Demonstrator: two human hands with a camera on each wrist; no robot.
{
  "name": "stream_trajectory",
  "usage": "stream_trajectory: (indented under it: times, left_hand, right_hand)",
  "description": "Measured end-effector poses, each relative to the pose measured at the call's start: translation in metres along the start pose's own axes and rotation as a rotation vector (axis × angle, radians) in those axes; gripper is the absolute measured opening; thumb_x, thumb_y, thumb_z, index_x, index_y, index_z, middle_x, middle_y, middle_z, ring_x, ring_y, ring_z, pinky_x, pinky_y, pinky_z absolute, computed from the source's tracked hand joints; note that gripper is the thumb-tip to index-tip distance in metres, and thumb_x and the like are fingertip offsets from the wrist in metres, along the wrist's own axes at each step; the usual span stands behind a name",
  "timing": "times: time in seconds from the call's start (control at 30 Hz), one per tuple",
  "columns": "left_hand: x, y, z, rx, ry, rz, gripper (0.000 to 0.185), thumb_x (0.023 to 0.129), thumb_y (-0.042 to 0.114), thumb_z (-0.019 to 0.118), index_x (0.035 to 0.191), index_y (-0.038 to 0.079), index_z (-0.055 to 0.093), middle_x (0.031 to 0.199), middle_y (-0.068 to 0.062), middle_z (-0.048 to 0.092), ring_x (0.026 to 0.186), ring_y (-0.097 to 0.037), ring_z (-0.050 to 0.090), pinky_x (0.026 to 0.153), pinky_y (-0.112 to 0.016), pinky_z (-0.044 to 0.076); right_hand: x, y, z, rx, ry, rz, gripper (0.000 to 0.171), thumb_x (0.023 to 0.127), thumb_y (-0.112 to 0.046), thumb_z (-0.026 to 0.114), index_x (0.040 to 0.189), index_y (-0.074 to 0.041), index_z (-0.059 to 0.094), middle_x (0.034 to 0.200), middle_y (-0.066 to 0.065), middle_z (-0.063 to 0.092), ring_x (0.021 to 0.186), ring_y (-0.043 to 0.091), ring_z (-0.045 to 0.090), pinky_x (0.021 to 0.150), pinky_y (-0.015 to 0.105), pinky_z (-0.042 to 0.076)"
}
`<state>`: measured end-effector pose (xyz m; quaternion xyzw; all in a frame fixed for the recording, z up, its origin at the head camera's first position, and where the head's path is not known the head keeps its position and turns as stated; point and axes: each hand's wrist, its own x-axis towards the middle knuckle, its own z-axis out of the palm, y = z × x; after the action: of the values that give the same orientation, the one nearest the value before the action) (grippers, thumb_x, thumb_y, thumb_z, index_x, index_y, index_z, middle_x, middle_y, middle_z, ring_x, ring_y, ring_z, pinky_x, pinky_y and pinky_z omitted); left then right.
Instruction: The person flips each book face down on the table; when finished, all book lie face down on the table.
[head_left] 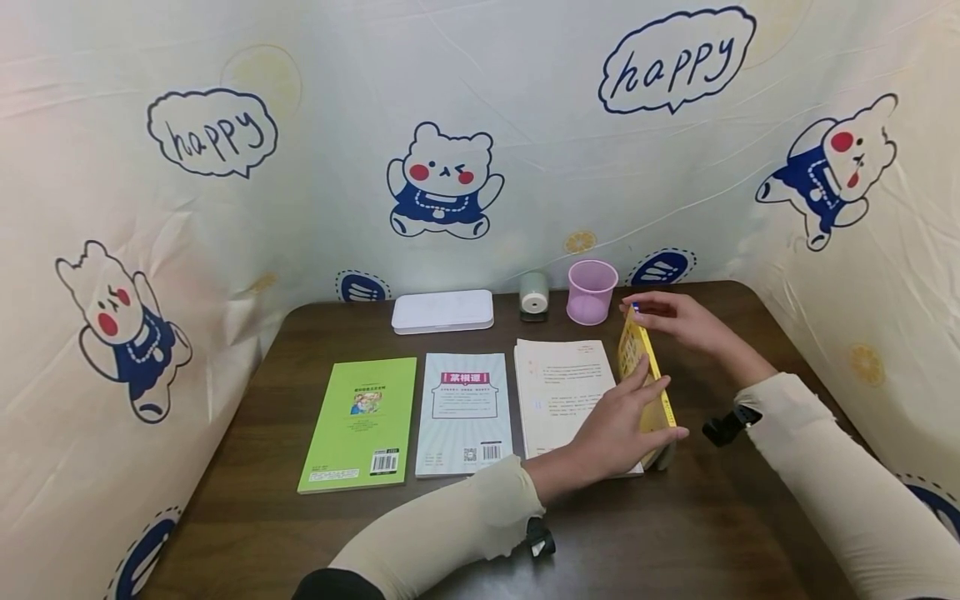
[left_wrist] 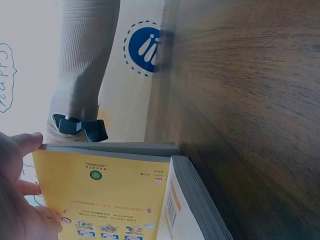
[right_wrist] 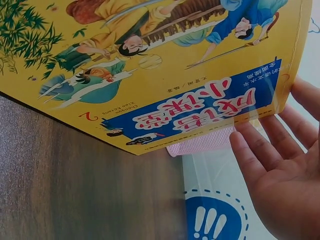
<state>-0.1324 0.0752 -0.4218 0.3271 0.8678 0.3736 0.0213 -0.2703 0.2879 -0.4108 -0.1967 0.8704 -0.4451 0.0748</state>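
A yellow book (head_left: 639,350) stands on its long edge at the right end of the row. My left hand (head_left: 615,425) grips its near end, thumb on one side and fingers on the other; in the left wrist view the fingers (left_wrist: 45,215) lie against its yellow back cover. My right hand (head_left: 678,317) is at the far top corner, its extended fingers (right_wrist: 255,165) touching the edge in the right wrist view. That view shows the front cover (right_wrist: 165,65) with drawn figures and a blue title band. Beside the book lies a white book (head_left: 566,383), partly hidden by my left hand.
A light blue book (head_left: 465,417) and a green book (head_left: 360,425) lie flat to the left. Behind them along the back of the brown table (head_left: 247,542) stand a white case (head_left: 442,312), a small green-and-white object (head_left: 534,292) and a pink cup (head_left: 592,292). Printed curtains enclose the table.
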Motion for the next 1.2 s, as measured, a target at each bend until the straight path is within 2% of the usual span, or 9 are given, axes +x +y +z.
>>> stream_trajectory:
  times: [0.17, 0.37, 0.47, 0.63, 0.8, 0.9, 0.97, 1.07, 1.2]
  left_hand:
    - [0.001, 0.0, 0.004, -0.007, -0.004, -0.006, 0.077, 0.099, 0.052, 0.065, 0.16, 0.014, 0.038, 0.172, -0.004, 0.02, 0.153, -0.016, 0.031, 0.119, -0.031, 0.037]
    - [0.005, -0.003, 0.016, -0.11, -0.007, -0.03, 0.09, 0.098, 0.052, 0.066, 0.166, 0.016, 0.02, 0.173, 0.004, 0.011, 0.156, -0.009, 0.018, 0.123, -0.031, 0.03]
    - [0.007, -0.006, 0.023, -0.165, -0.007, -0.051, 0.092, 0.098, 0.054, 0.066, 0.167, 0.017, 0.015, 0.173, 0.005, 0.01, 0.157, -0.007, 0.014, 0.124, -0.032, 0.028]
    - [0.012, -0.009, 0.033, -0.264, -0.014, -0.089, 0.093, 0.097, 0.055, 0.066, 0.167, 0.023, 0.014, 0.172, 0.008, 0.013, 0.157, -0.008, 0.016, 0.124, -0.035, 0.029]
    - [0.017, -0.011, 0.041, -0.29, -0.009, -0.088, 0.092, 0.096, 0.056, 0.066, 0.167, 0.03, 0.013, 0.172, 0.008, 0.014, 0.156, -0.01, 0.02, 0.123, -0.036, 0.031]
    - [0.019, -0.013, 0.045, -0.297, -0.009, -0.087, 0.091, 0.097, 0.055, 0.066, 0.166, 0.032, 0.012, 0.172, 0.009, 0.014, 0.155, -0.009, 0.021, 0.122, -0.036, 0.032]
    - [0.021, -0.013, 0.046, -0.298, -0.008, -0.085, 0.091, 0.097, 0.055, 0.066, 0.166, 0.033, 0.011, 0.172, 0.009, 0.014, 0.155, -0.009, 0.021, 0.122, -0.036, 0.033]
    - [0.022, -0.011, 0.047, -0.29, -0.006, -0.08, 0.09, 0.097, 0.055, 0.065, 0.166, 0.032, 0.012, 0.172, 0.01, 0.015, 0.155, -0.009, 0.02, 0.122, -0.036, 0.033]
    - [0.022, -0.008, 0.045, -0.275, -0.006, -0.076, 0.09, 0.097, 0.055, 0.065, 0.166, 0.03, 0.014, 0.171, 0.008, 0.017, 0.154, -0.009, 0.023, 0.121, -0.034, 0.035]
  right_hand:
    - [-0.003, 0.003, -0.003, 0.0, 0.01, -0.012, 0.043, 0.106, -0.024, 0.06, 0.145, -0.005, 0.057, 0.143, 0.015, 0.061, 0.13, 0.035, 0.058, 0.103, 0.052, 0.053]
    - [-0.009, 0.007, -0.008, 0.032, 0.018, 0.012, 0.041, 0.105, -0.024, 0.061, 0.143, -0.008, 0.059, 0.143, 0.014, 0.062, 0.128, 0.031, 0.06, 0.098, 0.033, 0.056]
    - [-0.011, 0.008, -0.01, 0.038, 0.016, 0.024, 0.042, 0.105, -0.024, 0.061, 0.145, -0.009, 0.058, 0.144, 0.014, 0.061, 0.127, 0.029, 0.06, 0.099, 0.036, 0.056]
    - [-0.015, 0.009, -0.014, 0.019, 0.017, 0.037, 0.044, 0.106, -0.025, 0.06, 0.146, -0.008, 0.056, 0.145, 0.016, 0.059, 0.126, 0.03, 0.06, 0.101, 0.047, 0.055]
    - [-0.021, 0.009, -0.019, 0.015, 0.015, 0.056, 0.048, 0.106, -0.03, 0.058, 0.148, -0.007, 0.053, 0.146, 0.019, 0.057, 0.128, 0.035, 0.058, 0.103, 0.056, 0.052]
    - [-0.023, 0.011, -0.02, 0.031, 0.027, 0.077, 0.048, 0.106, -0.032, 0.059, 0.147, -0.008, 0.054, 0.147, 0.018, 0.057, 0.129, 0.036, 0.058, 0.104, 0.057, 0.05]
    - [-0.024, 0.013, -0.021, 0.054, 0.032, 0.092, 0.048, 0.106, -0.033, 0.06, 0.147, -0.009, 0.054, 0.148, 0.017, 0.056, 0.128, 0.032, 0.059, 0.103, 0.054, 0.051]
    - [-0.024, 0.017, -0.022, 0.113, 0.041, 0.115, 0.049, 0.105, -0.033, 0.061, 0.147, -0.01, 0.054, 0.149, 0.015, 0.056, 0.124, 0.022, 0.061, 0.101, 0.043, 0.055]
    - [-0.024, 0.021, -0.021, 0.251, 0.035, 0.1, 0.049, 0.105, -0.026, 0.061, 0.148, -0.005, 0.051, 0.147, 0.014, 0.055, 0.119, 0.011, 0.063, 0.095, 0.028, 0.057]
